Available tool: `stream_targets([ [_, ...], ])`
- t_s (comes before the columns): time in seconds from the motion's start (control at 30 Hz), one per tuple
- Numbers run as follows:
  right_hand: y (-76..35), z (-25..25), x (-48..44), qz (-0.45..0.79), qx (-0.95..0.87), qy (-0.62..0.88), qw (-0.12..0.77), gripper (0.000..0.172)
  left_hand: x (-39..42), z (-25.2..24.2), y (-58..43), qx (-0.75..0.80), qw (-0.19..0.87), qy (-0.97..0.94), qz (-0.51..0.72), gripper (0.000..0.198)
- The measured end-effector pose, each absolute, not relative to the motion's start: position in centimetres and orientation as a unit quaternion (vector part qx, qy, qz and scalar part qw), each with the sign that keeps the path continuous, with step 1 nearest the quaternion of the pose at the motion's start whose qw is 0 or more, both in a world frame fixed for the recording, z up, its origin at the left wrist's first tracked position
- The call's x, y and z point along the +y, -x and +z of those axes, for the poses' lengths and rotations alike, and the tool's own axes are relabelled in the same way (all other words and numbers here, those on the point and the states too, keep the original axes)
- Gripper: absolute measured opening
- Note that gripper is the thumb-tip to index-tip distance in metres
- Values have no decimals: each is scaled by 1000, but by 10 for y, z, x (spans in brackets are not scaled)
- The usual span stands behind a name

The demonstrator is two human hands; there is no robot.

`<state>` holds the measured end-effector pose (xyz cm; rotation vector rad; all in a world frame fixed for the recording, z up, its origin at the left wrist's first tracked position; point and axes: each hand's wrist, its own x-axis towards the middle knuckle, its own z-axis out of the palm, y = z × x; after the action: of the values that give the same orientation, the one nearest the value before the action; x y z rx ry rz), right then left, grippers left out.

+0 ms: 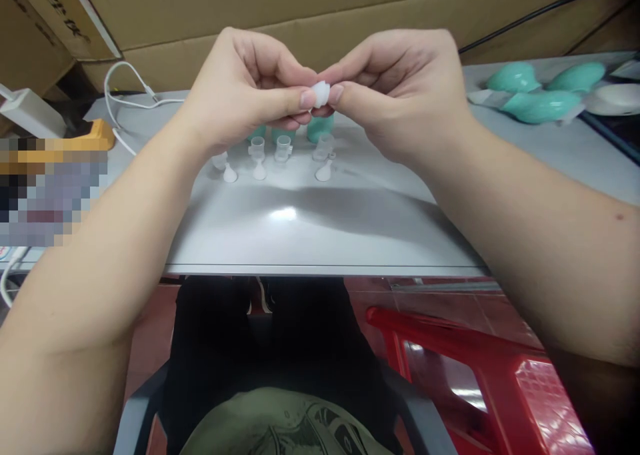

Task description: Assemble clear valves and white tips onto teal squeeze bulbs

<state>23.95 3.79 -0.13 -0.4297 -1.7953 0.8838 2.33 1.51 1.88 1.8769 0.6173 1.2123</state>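
Observation:
My left hand (245, 85) and my right hand (400, 88) meet above the grey table (300, 235), both pinching one small white translucent plastic piece (321, 93) between thumbs and fingertips. Below the hands, several small clear plastic parts stand in a row: cup-shaped connectors (257, 148) and cone-shaped pieces (324, 171). Teal parts (319, 130) show partly behind them, mostly hidden by my fingers.
Teal and white rounded parts (540, 102) lie at the table's right rear. A white cable (125, 98) and a white adapter (27, 112) lie at the left. Cardboard boxes (300, 8) back the table. A red plastic crate (490, 375) stands on the floor at the right.

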Motion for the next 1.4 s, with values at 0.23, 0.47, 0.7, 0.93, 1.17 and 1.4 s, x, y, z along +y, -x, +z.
stream_targets([
  [0.23, -235, -3, 37, 400, -720, 173, 539, 13, 19, 16, -22, 222, 442, -731, 471, 22],
  [0.47, -233, -4, 37, 441, -693, 177, 541, 12, 25, 11, -22, 222, 443, -723, 481, 34],
  [0.7, -231, -3, 35, 455, -665, 199, 558, 5, 34, 9, -23, 214, 421, -723, 505, 29],
  [0.93, -228, -2, 36, 443, -649, 241, 570, 10, 42, 8, -29, 200, 378, -712, 557, 32],
  [1.17, -228, -2, 36, 429, -643, 254, 581, 14, 31, 10, -36, 210, 363, -705, 572, 19],
  [1.4, -229, -4, 40, 430, -649, 248, 576, 23, 31, 10, -34, 235, 350, -714, 558, 15],
])
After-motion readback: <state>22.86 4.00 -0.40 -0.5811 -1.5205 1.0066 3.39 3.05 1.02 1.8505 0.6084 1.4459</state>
